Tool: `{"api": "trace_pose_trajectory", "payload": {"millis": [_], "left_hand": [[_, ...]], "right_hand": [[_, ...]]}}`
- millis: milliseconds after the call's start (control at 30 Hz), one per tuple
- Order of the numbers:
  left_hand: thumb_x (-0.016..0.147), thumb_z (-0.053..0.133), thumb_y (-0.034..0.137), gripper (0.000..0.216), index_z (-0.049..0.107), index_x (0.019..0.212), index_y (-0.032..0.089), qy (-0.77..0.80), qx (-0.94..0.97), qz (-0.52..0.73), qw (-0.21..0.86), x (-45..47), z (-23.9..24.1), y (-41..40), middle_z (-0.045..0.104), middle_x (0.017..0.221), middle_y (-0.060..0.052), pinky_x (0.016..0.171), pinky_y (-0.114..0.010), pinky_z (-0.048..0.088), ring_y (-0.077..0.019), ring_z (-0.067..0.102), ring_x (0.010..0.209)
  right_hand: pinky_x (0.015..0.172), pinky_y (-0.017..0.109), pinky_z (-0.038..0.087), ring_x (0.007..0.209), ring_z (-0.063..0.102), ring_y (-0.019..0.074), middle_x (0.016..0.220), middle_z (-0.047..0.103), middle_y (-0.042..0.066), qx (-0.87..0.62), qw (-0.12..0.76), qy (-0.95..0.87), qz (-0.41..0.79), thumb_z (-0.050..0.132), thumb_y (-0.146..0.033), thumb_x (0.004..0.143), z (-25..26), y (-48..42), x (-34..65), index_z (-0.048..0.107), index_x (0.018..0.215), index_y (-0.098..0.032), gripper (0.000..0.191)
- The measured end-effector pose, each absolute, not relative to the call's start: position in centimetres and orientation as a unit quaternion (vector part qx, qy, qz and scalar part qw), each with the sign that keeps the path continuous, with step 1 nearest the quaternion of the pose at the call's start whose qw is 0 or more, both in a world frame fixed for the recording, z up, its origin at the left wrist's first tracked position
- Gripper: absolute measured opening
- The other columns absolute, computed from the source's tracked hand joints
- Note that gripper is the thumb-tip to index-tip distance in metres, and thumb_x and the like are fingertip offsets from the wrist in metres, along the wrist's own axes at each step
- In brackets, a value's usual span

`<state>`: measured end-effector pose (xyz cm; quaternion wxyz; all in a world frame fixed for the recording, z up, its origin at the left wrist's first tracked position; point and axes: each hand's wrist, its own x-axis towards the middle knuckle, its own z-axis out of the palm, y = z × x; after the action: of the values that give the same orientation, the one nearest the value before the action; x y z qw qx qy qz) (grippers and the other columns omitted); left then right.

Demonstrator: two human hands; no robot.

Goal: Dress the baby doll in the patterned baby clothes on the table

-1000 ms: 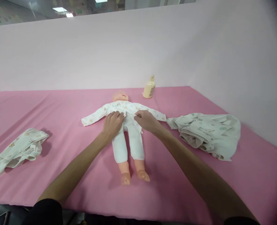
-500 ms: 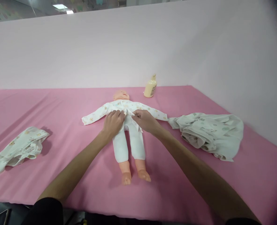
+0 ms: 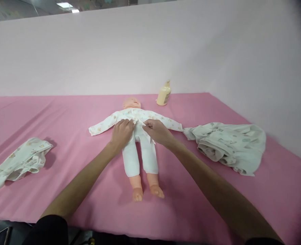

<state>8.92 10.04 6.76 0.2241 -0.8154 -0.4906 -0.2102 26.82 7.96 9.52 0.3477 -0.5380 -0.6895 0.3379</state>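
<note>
A baby doll [image 3: 139,160] lies on its back, head away from me and bare feet toward me. It wears a white patterned baby shirt [image 3: 157,117], whose long sleeves spread out to both sides. My left hand [image 3: 123,132] rests over the doll's belly, its fingers curled on the front of the shirt. Across from it, my right hand [image 3: 157,131] pinches the shirt's other front edge between thumb and fingers. A narrow white strip of cloth shows between the hands. What the left fingertips hold is partly hidden.
On the pink-covered table [image 3: 71,122], a crumpled patterned garment [image 3: 25,158] lies at left. A bundled patterned cloth [image 3: 232,146] touches the sleeve's end at right. Behind the doll stands a pale yellow pump bottle [image 3: 164,94]. White walls [image 3: 102,54] border the back and right.
My left hand has shifted slightly left, a little away from the right hand. The right hand keeps its pinch on the shirt, and the doll has stayed in place.
</note>
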Motion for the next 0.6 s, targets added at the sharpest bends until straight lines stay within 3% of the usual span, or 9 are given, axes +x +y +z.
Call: {"api": "trace_pose_trajectory", "payload": {"millis": [400,600], "left_hand": [[0.103,0.037,0.025,0.032,0.066,0.09,0.016,-0.445,-0.821,-0.233,0.271,8.84,6.53,10.09,0.066,0.079,-0.006,0.065,-0.033,0.039,-0.02,0.06,0.075],[0.098,0.041,0.012,0.026,0.062,0.081,0.017,-0.419,-0.837,-0.219,0.275,8.83,6.36,9.93,0.061,0.078,-0.007,0.064,-0.034,0.038,-0.0207,0.056,0.075]], "right_hand": [[0.041,0.025,0.03,0.04,0.052,0.0115,0.056,0.044,-0.006,-0.536,0.342,-0.69,0.346,0.048,-0.024,0.083,9.63,7.64,26.33,0.051,0.071,-0.02,0.013],[0.043,0.025,0.035,0.039,0.054,0.0114,0.054,0.044,-0.006,-0.537,0.341,-0.696,0.333,0.047,-0.023,0.086,9.95,7.41,26.03,0.051,0.071,-0.02,0.015]]}}
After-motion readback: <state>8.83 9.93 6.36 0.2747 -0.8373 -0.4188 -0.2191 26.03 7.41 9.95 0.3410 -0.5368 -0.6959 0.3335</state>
